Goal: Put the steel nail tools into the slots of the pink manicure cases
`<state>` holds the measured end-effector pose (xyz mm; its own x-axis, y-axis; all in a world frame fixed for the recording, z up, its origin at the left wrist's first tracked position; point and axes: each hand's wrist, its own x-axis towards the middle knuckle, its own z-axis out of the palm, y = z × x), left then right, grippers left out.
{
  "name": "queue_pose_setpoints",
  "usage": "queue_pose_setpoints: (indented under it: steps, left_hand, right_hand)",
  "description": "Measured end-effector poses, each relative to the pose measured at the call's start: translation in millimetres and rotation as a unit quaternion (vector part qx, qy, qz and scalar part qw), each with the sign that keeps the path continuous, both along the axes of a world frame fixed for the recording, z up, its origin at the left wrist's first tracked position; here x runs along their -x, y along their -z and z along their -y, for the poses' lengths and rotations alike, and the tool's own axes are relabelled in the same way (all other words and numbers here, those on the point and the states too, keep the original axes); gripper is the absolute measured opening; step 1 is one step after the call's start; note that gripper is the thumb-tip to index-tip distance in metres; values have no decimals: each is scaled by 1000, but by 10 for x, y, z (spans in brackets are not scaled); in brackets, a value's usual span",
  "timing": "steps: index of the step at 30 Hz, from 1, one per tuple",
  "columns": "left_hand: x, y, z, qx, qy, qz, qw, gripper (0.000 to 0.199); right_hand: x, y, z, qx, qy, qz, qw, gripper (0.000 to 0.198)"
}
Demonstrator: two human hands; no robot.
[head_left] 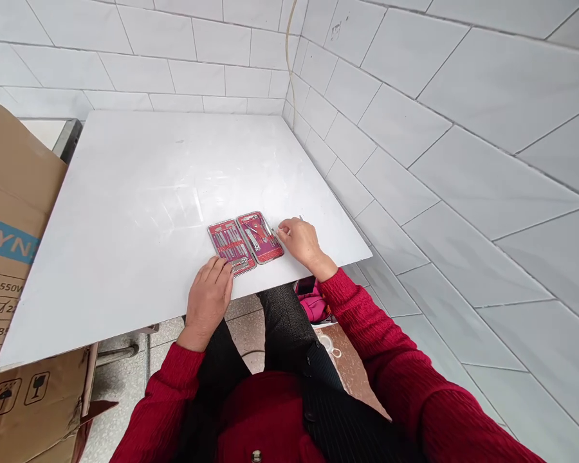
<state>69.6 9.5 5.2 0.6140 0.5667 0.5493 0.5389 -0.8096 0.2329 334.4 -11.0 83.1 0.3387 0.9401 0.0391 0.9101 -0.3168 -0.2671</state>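
Note:
A manicure set case (254,259) lies unfolded on the white table near its front edge, red and purple inside. Its left half has a row of slim metal tools (229,243) under a red strap. The right half holds nail clippers (253,241) and other small tools. My left hand (210,288) rests at the left half's lower corner, fingers stretched and touching the case. At the right edge of the case, my right hand (300,241) is closed in a pinch on a thin metal manicure tool, whose end shows above the knuckles; its exact kind is hidden.
The white table (125,173) reaches back to a tiled wall (188,38), with another tiled wall (439,167) close on the right. Cardboard boxes (33,411) stand at the left. A pink item (312,305) and a brown surface (352,366) lie below the table's front edge.

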Motion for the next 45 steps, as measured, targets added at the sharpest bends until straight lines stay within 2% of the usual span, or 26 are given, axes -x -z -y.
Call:
queue_pose_setpoints:
  steps: [5, 9, 20, 35, 39, 42, 45]
  left_hand:
    - [-17, -8, -15, -4, 4, 4, 1000, 30]
    - [-24, -12, -19, -9, 2, -2, 1000, 29]
    - [-25, -21, -7, -1, 1, 7, 1000, 30]
    - [-16, 0, -3, 6, 2, 1, 1000, 31]
    - [-17, -1, 4, 18, 3, 8, 1000, 32]
    - [-18, -2, 7, 17, 4, 10, 1000, 33]
    - [-20, -2, 7, 8, 1, 8, 1000, 32]
  right_hand:
    - [-557, 69, 137, 40, 100, 13, 994, 21]
    - [-692, 113, 133, 85, 125, 21, 988, 22]
    - [-726, 63, -20, 182, 112, 78, 974, 26]
    - [-711, 60, 53, 196, 83, 101, 972, 22]
    - [-667, -7, 99, 194, 74, 67, 976, 19]
    - [-589, -102, 171, 193, 52, 18, 980, 27]
    - [-461, -180, 226, 180, 26, -30, 983, 25]
